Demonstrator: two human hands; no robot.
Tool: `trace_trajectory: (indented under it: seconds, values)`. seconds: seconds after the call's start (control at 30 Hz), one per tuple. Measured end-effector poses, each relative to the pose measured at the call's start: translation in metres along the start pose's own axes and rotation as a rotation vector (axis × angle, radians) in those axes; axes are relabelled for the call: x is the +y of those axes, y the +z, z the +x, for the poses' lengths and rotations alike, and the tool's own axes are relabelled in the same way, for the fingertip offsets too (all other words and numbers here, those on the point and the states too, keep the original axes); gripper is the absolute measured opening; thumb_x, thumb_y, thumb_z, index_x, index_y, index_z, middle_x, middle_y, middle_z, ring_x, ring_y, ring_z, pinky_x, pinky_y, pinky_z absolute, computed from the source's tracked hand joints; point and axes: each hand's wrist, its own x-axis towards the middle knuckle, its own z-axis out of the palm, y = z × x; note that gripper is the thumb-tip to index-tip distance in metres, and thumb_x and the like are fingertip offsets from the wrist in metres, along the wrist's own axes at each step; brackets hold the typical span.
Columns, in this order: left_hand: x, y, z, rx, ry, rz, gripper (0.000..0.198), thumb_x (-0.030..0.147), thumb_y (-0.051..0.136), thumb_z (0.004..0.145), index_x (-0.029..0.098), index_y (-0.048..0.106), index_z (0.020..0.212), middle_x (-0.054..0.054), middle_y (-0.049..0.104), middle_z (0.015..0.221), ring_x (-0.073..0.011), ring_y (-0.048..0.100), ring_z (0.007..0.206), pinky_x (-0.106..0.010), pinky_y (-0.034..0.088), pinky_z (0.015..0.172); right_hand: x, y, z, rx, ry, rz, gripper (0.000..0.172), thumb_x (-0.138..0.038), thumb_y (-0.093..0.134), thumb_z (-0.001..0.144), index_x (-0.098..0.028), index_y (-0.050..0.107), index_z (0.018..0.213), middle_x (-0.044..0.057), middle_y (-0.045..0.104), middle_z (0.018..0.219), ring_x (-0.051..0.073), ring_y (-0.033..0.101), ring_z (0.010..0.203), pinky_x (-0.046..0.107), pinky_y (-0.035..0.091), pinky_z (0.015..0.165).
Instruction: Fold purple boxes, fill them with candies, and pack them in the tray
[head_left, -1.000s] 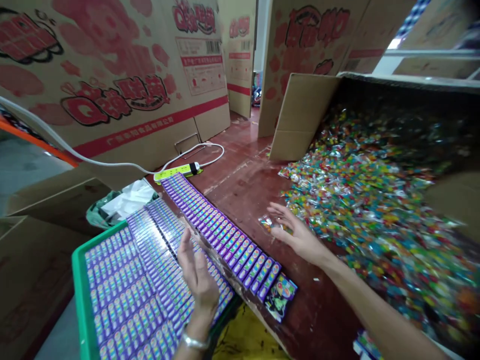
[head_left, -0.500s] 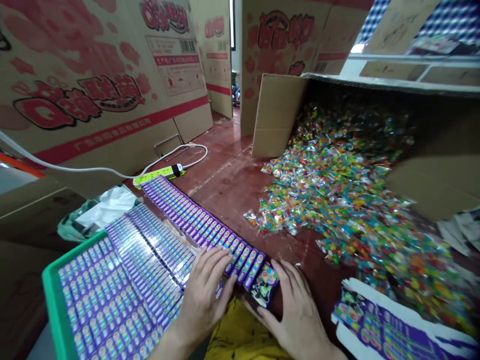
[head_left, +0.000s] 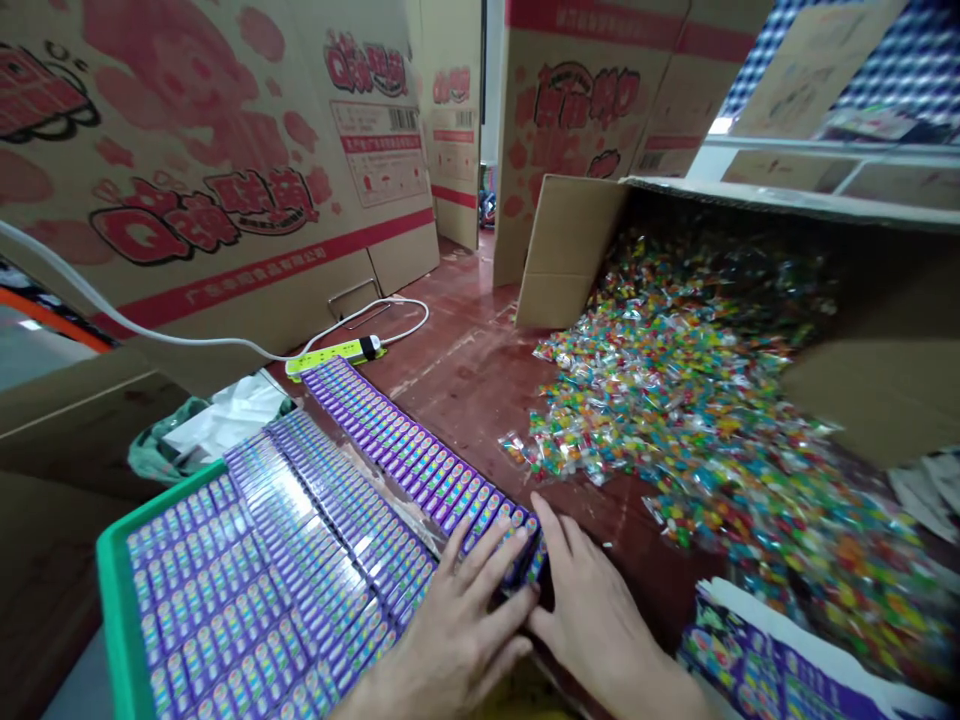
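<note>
A long row of small purple candy boxes (head_left: 405, 440) stands on edge, packed face to face, on the red-brown table. My left hand (head_left: 469, 620) lies over the near end of this row, fingers spread and touching the boxes' near side. My right hand (head_left: 600, 610) is at the end of the row, its fingers and thumb around the last small box (head_left: 537, 555). Both hands partly cover that box. Left of the row, a green tray (head_left: 112, 590) holds several packed rows of the same purple boxes, some covered by my left forearm.
Small clear candy bags (head_left: 675, 400) spill from a tipped carton (head_left: 570, 250) on the right. Flat purple and white cardboard (head_left: 780, 660) lies near right. A yellow-green power strip (head_left: 330, 355) with a white cord touches the row's far end. Large cartons (head_left: 247, 150) stand behind.
The end box, earlier with its broad face up between my hands, now stands upright against the row. My hands have come closer together. The view has shifted slightly.
</note>
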Motion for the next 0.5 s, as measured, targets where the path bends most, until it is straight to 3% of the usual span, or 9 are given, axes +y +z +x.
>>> trace_trajectory:
  seconds: [0.1, 0.17, 0.27, 0.33, 0.4, 0.5]
  values:
    - [-0.007, 0.002, -0.002, -0.014, -0.017, 0.006, 0.031, 0.029, 0.055, 0.095, 0.024, 0.061, 0.125, -0.012, 0.035, 0.160, -0.0310, 0.023, 0.150, -0.058, 0.010, 0.122, 0.007, 0.002, -0.005, 0.017, 0.004, 0.146, 0.092, -0.014, 0.063, 0.072, -0.026, 0.023, 0.154, 0.013, 0.044, 0.147, 0.031, 0.048, 0.132, 0.044, 0.045, 0.105]
    - [-0.010, 0.002, -0.002, -0.011, -0.017, 0.007, 0.032, 0.029, 0.055, 0.095, 0.024, 0.060, 0.126, -0.012, 0.034, 0.160, -0.0315, 0.022, 0.150, -0.059, 0.010, 0.121, 0.017, 0.001, -0.010, 0.028, 0.053, 0.277, 0.089, -0.019, 0.068, 0.072, -0.027, 0.027, 0.152, 0.012, 0.045, 0.146, 0.030, 0.051, 0.129, 0.041, 0.049, 0.100]
    - [-0.009, 0.001, -0.001, -0.001, -0.017, 0.010, 0.034, 0.028, 0.055, 0.095, 0.025, 0.059, 0.129, -0.011, 0.035, 0.160, -0.0309, 0.023, 0.150, -0.058, 0.010, 0.121, 0.032, 0.001, -0.013, -0.011, 0.203, 0.547, 0.055, -0.037, 0.063, 0.084, -0.019, 0.047, 0.134, 0.012, 0.065, 0.114, 0.024, 0.069, 0.092, 0.032, 0.058, 0.070]
    - [-0.008, 0.002, -0.001, 0.014, -0.021, 0.024, 0.036, 0.030, 0.055, 0.095, 0.025, 0.058, 0.130, -0.010, 0.037, 0.159, -0.0304, 0.025, 0.149, -0.057, 0.008, 0.122, 0.039, 0.006, -0.009, -0.128, 0.257, 0.727, 0.039, -0.052, 0.054, 0.090, -0.016, 0.058, 0.105, 0.007, 0.068, 0.084, 0.017, 0.067, 0.063, 0.026, 0.052, 0.050]
    - [-0.010, 0.001, -0.003, 0.080, 0.003, 0.040, 0.036, 0.037, 0.055, 0.095, 0.025, 0.059, 0.129, -0.010, 0.042, 0.156, -0.0294, 0.029, 0.148, -0.055, 0.008, 0.122, 0.040, 0.014, -0.001, -0.249, 0.306, 0.887, 0.049, -0.066, 0.054, 0.086, -0.017, 0.056, 0.083, 0.002, 0.064, 0.069, 0.014, 0.062, 0.051, 0.021, 0.045, 0.042]
    - [-0.038, -0.010, -0.005, 0.169, 0.007, 0.083, 0.038, 0.042, 0.052, 0.096, 0.024, 0.059, 0.128, -0.009, 0.056, 0.145, -0.0269, 0.041, 0.141, -0.052, 0.016, 0.122, 0.033, 0.027, 0.013, -0.302, 0.412, 1.065, 0.058, -0.074, 0.066, 0.072, -0.017, 0.055, 0.077, 0.000, 0.062, 0.065, 0.013, 0.063, 0.053, 0.018, 0.044, 0.045]
